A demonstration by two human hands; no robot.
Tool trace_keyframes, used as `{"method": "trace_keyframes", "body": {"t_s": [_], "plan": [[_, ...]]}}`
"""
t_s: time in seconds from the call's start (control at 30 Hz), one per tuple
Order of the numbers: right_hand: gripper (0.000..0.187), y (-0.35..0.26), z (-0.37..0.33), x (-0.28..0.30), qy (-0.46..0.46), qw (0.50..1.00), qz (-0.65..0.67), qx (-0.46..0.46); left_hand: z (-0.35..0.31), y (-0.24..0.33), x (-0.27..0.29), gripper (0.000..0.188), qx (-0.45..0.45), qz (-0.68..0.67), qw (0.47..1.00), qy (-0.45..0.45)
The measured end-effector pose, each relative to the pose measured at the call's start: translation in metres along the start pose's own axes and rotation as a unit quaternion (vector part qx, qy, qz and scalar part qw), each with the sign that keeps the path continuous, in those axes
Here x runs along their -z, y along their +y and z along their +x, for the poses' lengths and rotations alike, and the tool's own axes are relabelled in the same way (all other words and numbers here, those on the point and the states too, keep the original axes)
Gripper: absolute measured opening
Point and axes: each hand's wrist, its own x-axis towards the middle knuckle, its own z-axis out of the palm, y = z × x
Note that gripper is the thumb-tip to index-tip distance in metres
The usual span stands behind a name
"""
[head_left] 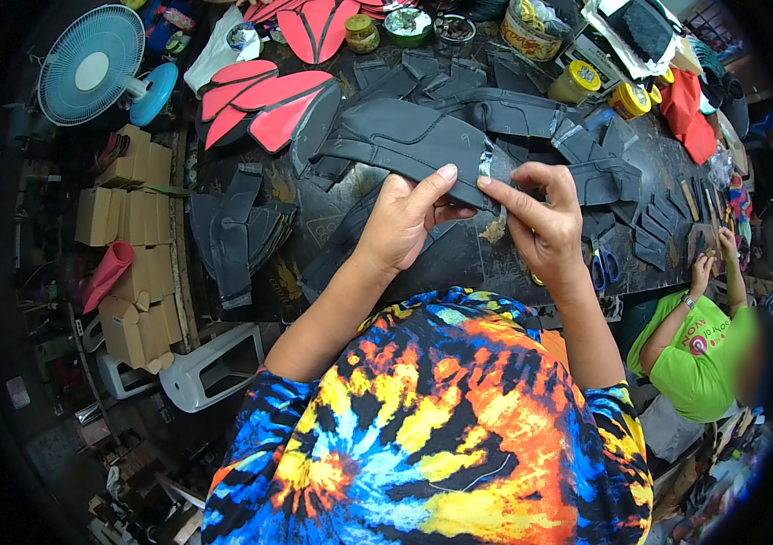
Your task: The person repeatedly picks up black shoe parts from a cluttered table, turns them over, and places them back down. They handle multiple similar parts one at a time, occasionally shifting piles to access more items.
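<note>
A black stitched shoe upper point(404, 132) is held above the dark worktable, its curved seam facing up. My left hand point(402, 221) grips its near edge, thumb on top and fingers underneath. At the right end, by a shiny pale strip point(485, 163), my right hand point(545, 218) pinches the edge between thumb and index finger. More black shoe uppers point(513, 113) lie in a loose pile just beyond. A stack of black pieces point(239, 232) rests on the table to my left.
Red-and-black cut pieces point(286, 109) lie at the far left, near jars point(362, 34). Blue-handled scissors point(603, 269) lie right of my right hand. A co-worker in a green shirt point(695, 354) works at the right. Cardboard boxes point(136, 309), a white stool point(214, 368) and a fan point(92, 71) stand left.
</note>
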Motion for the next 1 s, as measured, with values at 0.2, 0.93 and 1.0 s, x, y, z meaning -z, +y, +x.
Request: {"method": "trace_keyframes", "body": {"t_s": [0.2, 0.93, 1.0], "plan": [[0.050, -0.007, -0.010, 0.007, -0.010, 0.999, -0.041, 0.028, -0.001, -0.005, 0.001, 0.033, 0.015, 0.011, 1.000, 0.022], [0.045, -0.023, -0.021, 0.013, 0.013, 0.999, 0.017, -0.027, -0.003, -0.004, -0.005, 0.034, -0.002, -0.002, 1.000, 0.024], [0.054, -0.019, -0.019, 0.009, 0.021, 0.999, -0.003, -0.029, -0.004, -0.002, -0.004, 0.035, 0.005, 0.003, 1.000, 0.016]]}}
